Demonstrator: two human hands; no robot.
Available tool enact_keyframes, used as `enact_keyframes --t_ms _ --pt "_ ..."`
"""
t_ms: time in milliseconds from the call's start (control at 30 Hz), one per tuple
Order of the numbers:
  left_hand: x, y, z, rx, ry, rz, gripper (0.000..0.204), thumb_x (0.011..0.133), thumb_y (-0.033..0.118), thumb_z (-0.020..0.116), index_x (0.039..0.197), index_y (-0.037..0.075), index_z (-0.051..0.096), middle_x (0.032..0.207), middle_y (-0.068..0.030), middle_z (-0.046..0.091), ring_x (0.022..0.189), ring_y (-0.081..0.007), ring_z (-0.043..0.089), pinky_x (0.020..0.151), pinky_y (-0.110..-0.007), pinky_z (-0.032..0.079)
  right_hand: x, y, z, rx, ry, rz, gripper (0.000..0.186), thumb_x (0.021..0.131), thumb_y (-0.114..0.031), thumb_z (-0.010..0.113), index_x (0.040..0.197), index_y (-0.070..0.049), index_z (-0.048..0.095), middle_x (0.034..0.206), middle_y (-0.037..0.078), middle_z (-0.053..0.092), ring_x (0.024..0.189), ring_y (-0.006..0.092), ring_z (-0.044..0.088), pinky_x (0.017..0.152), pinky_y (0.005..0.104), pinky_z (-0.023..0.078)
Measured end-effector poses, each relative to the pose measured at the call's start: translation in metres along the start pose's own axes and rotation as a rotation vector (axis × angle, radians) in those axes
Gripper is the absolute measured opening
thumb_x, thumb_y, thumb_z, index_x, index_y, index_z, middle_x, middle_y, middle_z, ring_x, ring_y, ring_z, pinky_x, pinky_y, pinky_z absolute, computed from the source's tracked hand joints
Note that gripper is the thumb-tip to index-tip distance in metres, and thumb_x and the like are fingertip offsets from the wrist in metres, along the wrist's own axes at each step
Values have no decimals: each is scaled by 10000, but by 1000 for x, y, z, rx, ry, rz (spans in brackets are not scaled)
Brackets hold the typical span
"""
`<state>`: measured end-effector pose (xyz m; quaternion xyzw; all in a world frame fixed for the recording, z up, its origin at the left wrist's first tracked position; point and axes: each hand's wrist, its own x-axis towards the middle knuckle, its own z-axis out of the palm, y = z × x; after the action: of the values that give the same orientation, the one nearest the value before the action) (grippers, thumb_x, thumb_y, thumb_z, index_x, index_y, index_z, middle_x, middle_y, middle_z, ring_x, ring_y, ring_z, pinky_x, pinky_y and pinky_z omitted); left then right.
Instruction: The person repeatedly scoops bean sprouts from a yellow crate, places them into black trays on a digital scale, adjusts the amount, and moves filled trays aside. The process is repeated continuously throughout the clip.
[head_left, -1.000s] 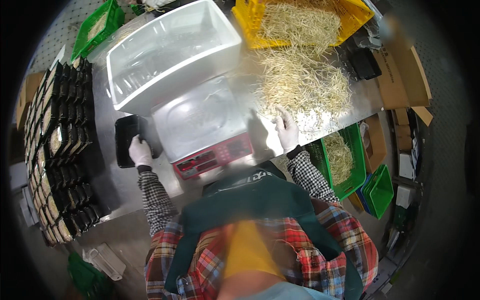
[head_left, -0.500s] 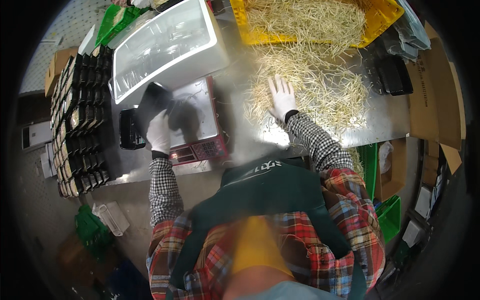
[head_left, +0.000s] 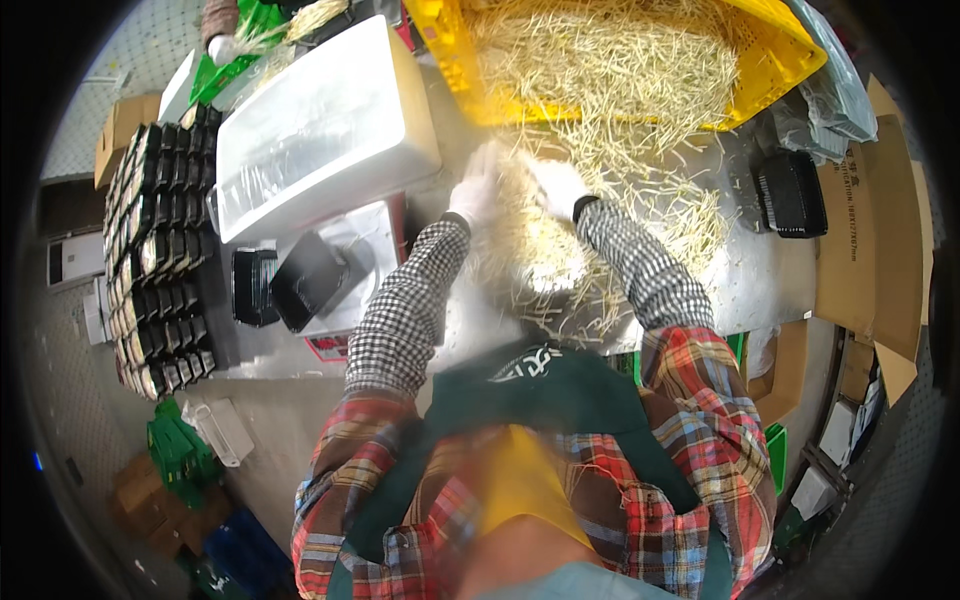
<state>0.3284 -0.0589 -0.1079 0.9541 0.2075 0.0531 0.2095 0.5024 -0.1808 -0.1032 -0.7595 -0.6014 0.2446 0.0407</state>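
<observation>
Loose bean sprouts (head_left: 672, 222) lay on the metal table (head_left: 455, 340), spread from the mouth of the yellow crate (head_left: 782, 62) toward the person. The white-gloved left hand (head_left: 478, 186) reached the heap's left margin; the white-gloved right hand (head_left: 556, 187) was set over the heap itself and was the nearer to its bulk, which extended rightward. Some strands lay between the hands; blur hid the fingers, so whether either was grasping or free could not be told. A black tray (head_left: 309, 282) sat askew on the red scale (head_left: 376, 238), leftward and nearer the left hand, its long axis slanting from upper right to lower left.
</observation>
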Motion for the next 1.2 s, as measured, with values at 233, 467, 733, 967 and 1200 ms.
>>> enact_keyframes --t_ms 233,467,733,967,1200 --pt "-34 27 -5 173 -218 141 1090 685 315 796 1518 39 150 1388 -296 455 1255 -415 498 1029 -416 439 -77 -8 24 -93 231 -130 1122 702 -377 804 1546 -73 129 1442 231 402 1319 368 399 1124 496 285" --pt "-29 53 -22 75 -415 -216 494 809 162 638 1255 18 482 1177 -203 581 1089 -369 571 905 -446 483 -70 -13 -11 -62 -5 -55 1108 727 -268 784 1544 -47 69 1290 223 541 1182 341 529 1031 456 394" --pt "-39 40 15 111 -348 -257 218 859 78 577 1060 -5 568 1090 -217 630 970 -357 664 823 -428 544 -55 -7 27 -93 39 72 635 847 -115 574 1440 -41 359 1008 154 652 925 310 654 819 426 521" --pt "-90 32 7 263 -345 -91 584 827 135 641 1363 66 421 1199 -226 584 1097 -372 609 887 -454 517 -104 35 -34 -1 72 119 327 783 -178 664 1093 -81 624 1027 142 672 1006 320 642 864 398 523" --pt "-83 -23 -15 -824 -37 -363 523 875 136 566 1370 -5 469 1289 -191 577 1135 -338 590 983 -374 470 -66 -47 12 131 229 -170 559 782 -176 669 1328 -182 546 1245 127 607 1134 305 578 953 394 490"
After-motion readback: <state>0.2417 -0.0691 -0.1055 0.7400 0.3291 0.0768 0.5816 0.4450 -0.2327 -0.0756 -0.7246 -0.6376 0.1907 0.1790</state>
